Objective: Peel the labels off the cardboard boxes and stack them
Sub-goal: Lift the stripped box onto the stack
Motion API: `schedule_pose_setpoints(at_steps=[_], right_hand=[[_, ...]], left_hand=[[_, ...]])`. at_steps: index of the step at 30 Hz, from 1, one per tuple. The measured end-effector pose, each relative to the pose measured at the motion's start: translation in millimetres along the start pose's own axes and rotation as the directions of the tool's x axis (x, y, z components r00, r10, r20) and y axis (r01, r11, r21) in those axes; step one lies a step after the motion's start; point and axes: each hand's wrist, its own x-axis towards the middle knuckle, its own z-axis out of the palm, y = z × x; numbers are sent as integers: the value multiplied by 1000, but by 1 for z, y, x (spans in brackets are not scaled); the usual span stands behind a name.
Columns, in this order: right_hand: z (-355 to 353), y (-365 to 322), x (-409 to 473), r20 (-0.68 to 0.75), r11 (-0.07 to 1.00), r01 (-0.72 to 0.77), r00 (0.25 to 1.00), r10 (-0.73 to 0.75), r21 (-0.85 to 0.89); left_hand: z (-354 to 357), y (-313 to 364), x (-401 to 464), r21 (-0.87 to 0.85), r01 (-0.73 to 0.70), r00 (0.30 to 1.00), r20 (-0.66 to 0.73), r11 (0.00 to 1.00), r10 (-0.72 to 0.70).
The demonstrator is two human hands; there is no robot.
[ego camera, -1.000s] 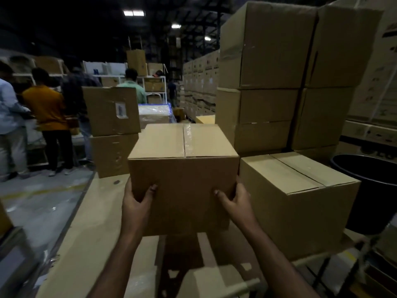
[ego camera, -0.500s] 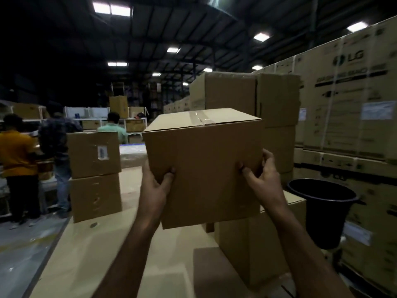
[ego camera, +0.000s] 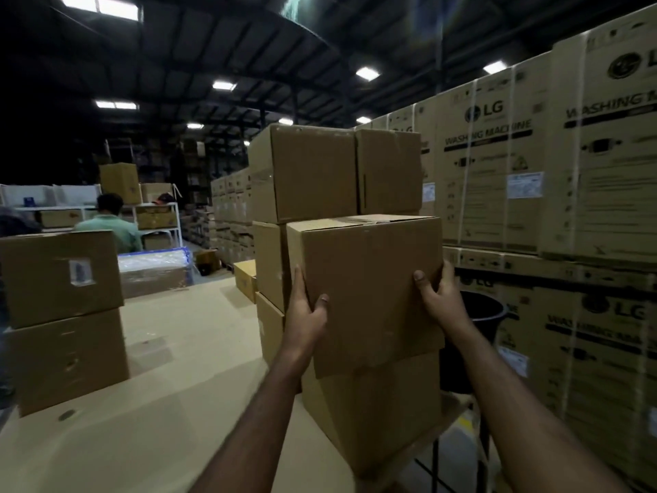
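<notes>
I hold a plain brown cardboard box (ego camera: 369, 279) up in both hands. My left hand (ego camera: 306, 311) grips its left edge and my right hand (ego camera: 442, 297) grips its right edge. The box is right above another cardboard box (ego camera: 377, 410) that stands on the table; whether the two touch I cannot tell. Just behind rises a stack of plain boxes (ego camera: 313, 172), several high. At the left stand two stacked boxes, and the upper box (ego camera: 60, 275) bears a small label (ego camera: 81, 271).
The table (ego camera: 170, 368) is covered with cardboard sheet. A black bucket (ego camera: 476, 336) stands right of the held box. Big washing machine cartons (ego camera: 533, 179) wall the right side. A wrapped package (ego camera: 153, 268) lies farther back, and a person in green (ego camera: 110, 225) sits beyond it.
I lifted the box off the table, carried it up and to the right, and now hold it over the box beside the stack. The view has tilted upward.
</notes>
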Motion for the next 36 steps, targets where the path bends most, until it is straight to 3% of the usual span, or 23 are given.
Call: schedule_pose_setpoints(at_steps=[3, 5, 7, 9, 12, 18, 22, 32, 36], right_hand=[[8, 16, -12, -160, 975, -25, 987, -11, -220], [18, 23, -32, -227, 936, 71, 961, -156, -344], [32, 31, -52, -200, 878, 212, 926, -321, -428], [45, 38, -65, -120, 826, 283, 915, -384, -487], [54, 41, -66, -47, 836, 266, 944, -327, -481], [45, 43, -51, 152, 825, 255, 967, -206, -505], [39, 39, -48, 254, 822, 250, 958, -133, -512], [19, 32, -30, 436, 822, 216, 899, 44, -527], [12, 26, -53, 472, 839, 249, 882, 11, -484]], left_hand=[[7, -19, -3, 65, 47, 999, -18, 997, -46], [13, -31, -9, 104, 72, 995, -70, 992, -65], [21, -36, -15, 150, 66, 989, -139, 986, -45], [29, -36, -19, 184, 38, 980, -197, 982, -1], [34, -32, -15, 200, 47, 983, -183, 979, -9], [29, -36, -1, 269, 82, 995, 35, 960, -95], [25, -36, 4, 234, 122, 984, 100, 964, -149], [24, -16, -4, 182, 184, 960, 177, 966, -216], [22, -19, -22, 307, 77, 991, 84, 949, -107]])
